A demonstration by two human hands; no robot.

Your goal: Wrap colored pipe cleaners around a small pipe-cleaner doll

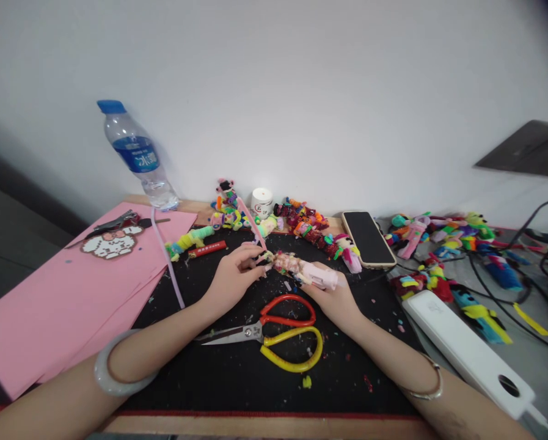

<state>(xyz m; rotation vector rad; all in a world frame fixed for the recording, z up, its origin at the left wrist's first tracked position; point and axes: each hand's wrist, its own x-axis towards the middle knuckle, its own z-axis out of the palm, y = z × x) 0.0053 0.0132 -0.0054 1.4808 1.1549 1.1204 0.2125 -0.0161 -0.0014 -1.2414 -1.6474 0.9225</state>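
Above the black mat (237, 379), my right hand (335, 299) clamps the pink tube (317, 276); my left hand (234, 275) pinches its fuzzy wrapped end (283, 263). Wrapping seemingly underway. Next: steady tension, tight turns. Scissors (274, 333) idle nearby.

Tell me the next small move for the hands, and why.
Probably wind the pink pipe cleaner on round the clip: the left hand pinches it at the clip's decorated end, the right hand grips the bare pink end, and the scissors lie untouched.
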